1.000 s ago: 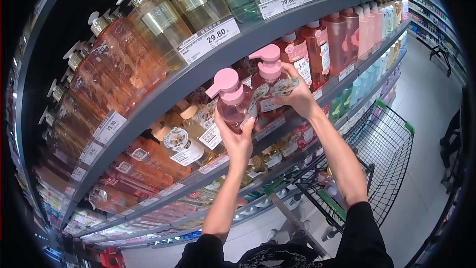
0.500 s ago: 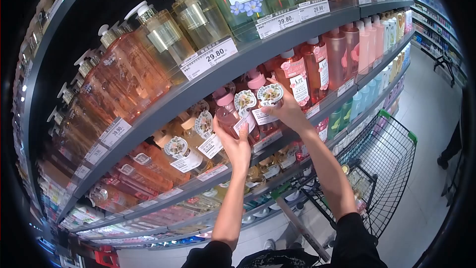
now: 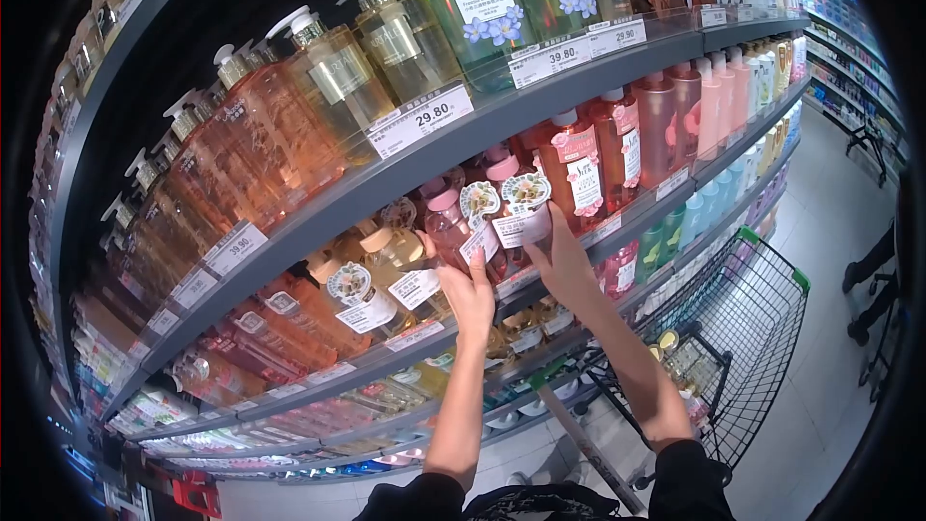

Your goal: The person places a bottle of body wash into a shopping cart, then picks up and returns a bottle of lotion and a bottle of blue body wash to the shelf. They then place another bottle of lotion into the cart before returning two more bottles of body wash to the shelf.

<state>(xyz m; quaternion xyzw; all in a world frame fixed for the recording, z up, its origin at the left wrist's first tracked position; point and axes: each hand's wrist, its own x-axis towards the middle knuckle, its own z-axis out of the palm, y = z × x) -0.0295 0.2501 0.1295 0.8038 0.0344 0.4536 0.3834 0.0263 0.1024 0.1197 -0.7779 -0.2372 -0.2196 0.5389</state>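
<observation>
Two pink-capped pump bottles with round floral tags stand side by side on the middle shelf. My left hand [image 3: 470,297] is around the lower front of the left pump bottle [image 3: 446,219], its thumb by the white label. At the right pump bottle [image 3: 522,222], my right hand [image 3: 559,259] grips the right side, with the thumb low near its label. The far fingers of both hands are partly hidden. Left of them stand yellowish bottles [image 3: 391,249] with similar tags. A red bottle with a floral label [image 3: 579,169] is just right of my right hand.
Above my hands runs the upper shelf edge [image 3: 540,77] with price tags and large pump bottles. A black wire shopping cart [image 3: 762,328] with items inside stands at my lower right. Another person's legs [image 3: 868,275] show in the aisle beyond.
My right hand has moved down from the right bottle's round tag to its lower side, uncovering the tag and label. My left hand stays at the left bottle. The view has shifted slightly.
</observation>
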